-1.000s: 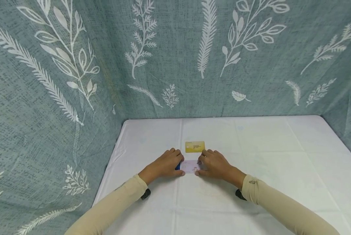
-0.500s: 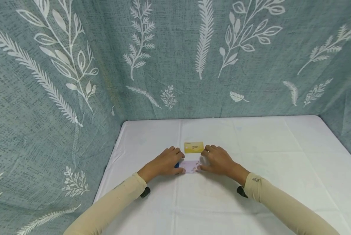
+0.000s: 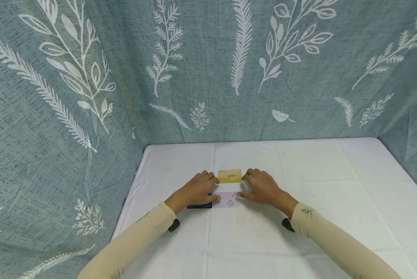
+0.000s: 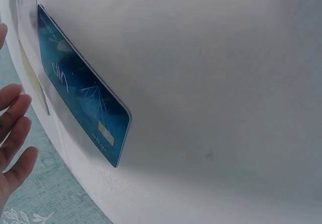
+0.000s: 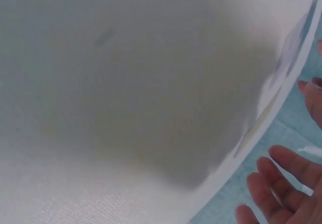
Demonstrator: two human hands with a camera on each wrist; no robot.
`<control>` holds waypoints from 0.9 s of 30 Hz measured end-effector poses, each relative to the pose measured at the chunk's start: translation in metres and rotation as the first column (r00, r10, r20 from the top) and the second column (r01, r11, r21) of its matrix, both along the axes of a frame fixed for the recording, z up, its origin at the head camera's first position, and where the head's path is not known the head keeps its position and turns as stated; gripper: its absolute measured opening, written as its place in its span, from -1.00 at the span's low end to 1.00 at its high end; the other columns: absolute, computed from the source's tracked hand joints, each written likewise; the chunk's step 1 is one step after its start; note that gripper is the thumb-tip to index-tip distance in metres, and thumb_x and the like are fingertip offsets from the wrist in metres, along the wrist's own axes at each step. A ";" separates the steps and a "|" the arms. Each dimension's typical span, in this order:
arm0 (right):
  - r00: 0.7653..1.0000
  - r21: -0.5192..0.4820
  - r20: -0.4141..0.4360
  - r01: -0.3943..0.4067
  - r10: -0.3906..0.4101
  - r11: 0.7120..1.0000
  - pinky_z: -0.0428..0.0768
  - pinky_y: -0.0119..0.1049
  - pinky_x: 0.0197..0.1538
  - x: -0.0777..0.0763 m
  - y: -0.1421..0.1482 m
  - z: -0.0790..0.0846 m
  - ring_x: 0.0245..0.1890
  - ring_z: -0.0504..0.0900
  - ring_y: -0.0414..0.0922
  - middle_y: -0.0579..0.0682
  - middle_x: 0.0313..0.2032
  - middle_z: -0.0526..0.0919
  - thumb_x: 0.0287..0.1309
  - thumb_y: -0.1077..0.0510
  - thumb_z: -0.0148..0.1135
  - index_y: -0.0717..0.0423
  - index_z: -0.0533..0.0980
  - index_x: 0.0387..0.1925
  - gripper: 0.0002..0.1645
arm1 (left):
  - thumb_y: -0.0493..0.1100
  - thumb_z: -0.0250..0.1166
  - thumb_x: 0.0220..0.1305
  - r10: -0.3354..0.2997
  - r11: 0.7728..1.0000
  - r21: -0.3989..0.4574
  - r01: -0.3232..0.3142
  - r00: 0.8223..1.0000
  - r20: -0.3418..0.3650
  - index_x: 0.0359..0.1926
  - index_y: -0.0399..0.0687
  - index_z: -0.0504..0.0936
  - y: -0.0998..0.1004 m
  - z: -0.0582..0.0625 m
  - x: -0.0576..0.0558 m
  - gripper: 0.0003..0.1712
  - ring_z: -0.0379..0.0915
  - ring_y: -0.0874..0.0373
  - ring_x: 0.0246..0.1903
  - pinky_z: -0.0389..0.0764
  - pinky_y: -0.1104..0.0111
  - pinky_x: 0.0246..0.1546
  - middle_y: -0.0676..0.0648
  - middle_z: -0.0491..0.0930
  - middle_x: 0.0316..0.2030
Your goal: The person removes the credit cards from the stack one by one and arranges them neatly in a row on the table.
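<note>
White cloth tabletop (image 3: 320, 170): I see left hand (image 3: 196, 190) and right hand (image 3: 262, 186), fingers apart, near rectangular yellow card (image 3: 230, 176), glossy blue card (image 4: 83, 85), pale-pink card (image 3: 227, 200).

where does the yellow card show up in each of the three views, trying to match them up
Head: yellow card right of and below centre, between the hands' fingertips.
Left wrist: yellow card, a thin slanted sliver near the left edge.
Right wrist: yellow card, a sliver right of centre, nearly edge-on.
Shared landmark: the pale pink card beside it.
</note>
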State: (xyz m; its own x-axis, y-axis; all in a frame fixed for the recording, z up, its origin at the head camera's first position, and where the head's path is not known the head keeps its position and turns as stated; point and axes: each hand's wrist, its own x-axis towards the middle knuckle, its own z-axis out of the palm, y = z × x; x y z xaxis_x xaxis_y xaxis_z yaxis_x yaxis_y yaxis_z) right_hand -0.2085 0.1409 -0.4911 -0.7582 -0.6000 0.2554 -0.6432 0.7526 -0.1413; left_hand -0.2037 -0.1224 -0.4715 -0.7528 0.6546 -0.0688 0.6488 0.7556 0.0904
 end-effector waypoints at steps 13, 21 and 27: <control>0.999 -0.002 0.023 0.028 -0.028 1.000 0.64 -0.09 -0.19 -0.015 0.006 -0.002 -0.19 0.65 0.02 0.09 -0.13 0.66 0.03 -0.29 0.47 0.19 0.67 -0.08 -0.32 | 0.21 0.34 0.29 0.063 0.998 -0.004 -0.063 0.998 -0.016 0.18 -0.15 0.59 0.001 0.001 -0.013 -0.36 0.45 0.04 -0.02 0.53 0.16 0.06 -0.10 0.58 0.06; 0.999 -0.011 0.013 0.029 -0.029 1.000 0.63 -0.08 -0.23 -0.027 0.006 0.000 -0.21 0.64 0.02 0.09 -0.15 0.66 0.02 -0.27 0.48 0.20 0.68 -0.10 -0.34 | 0.21 0.34 0.28 0.103 0.995 0.004 -0.103 0.995 0.007 0.18 -0.16 0.59 0.000 0.001 -0.023 -0.35 0.46 0.00 -0.01 0.52 0.11 0.09 -0.14 0.59 0.07; 0.998 0.008 0.060 0.037 -0.037 0.999 0.64 -0.06 -0.18 -0.032 0.005 0.002 -0.17 0.65 0.03 0.11 -0.13 0.67 0.04 -0.29 0.46 0.22 0.67 -0.07 -0.30 | 0.21 0.34 0.28 0.117 0.993 -0.006 -0.117 0.993 0.031 0.19 -0.19 0.58 -0.001 0.003 -0.028 -0.33 0.46 -0.02 0.00 0.50 0.09 0.12 -0.18 0.59 0.09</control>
State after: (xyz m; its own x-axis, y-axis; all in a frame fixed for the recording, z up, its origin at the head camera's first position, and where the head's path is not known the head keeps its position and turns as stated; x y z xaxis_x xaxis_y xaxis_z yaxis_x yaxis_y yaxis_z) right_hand -0.2408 0.1458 -0.4894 -0.7935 -0.5730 0.2050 -0.6056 0.7766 -0.1736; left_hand -0.2313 -0.1229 -0.4682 -0.8217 0.5618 -0.0961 0.5526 0.8266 0.1064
